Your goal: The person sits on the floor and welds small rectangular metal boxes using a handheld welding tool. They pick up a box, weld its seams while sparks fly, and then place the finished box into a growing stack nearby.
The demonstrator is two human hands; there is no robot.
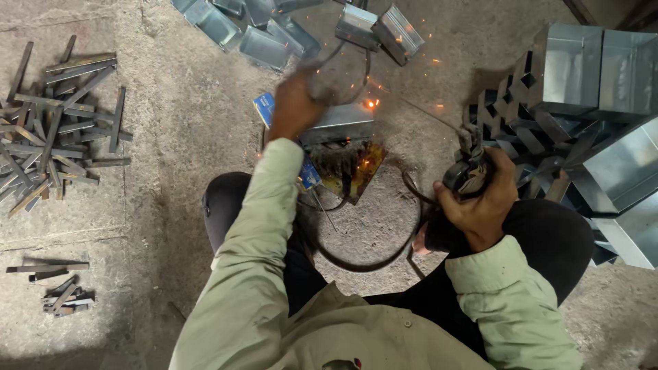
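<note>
My left hand (295,103) is raised over a grey sheet-metal box (343,122) and grips a dark, blurred round piece (339,79); what it is cannot be told. My right hand (480,205) is closed around a welding electrode holder (467,173). A thin rod (418,116) runs from the holder up and left to a glowing orange spot (371,104) at the box's top right corner. Sparks scatter around that spot. A scorched yellowish plate (356,171) lies under the box. My knees frame the work on both sides.
A dark cable (373,257) loops on the concrete floor between my knees. Flat metal strips are piled at the left (55,123), with a smaller heap below (62,296). Shiny metal boxes lie at the top (274,31) and stack at the right (593,68). A blue packet (264,106) lies beside the box.
</note>
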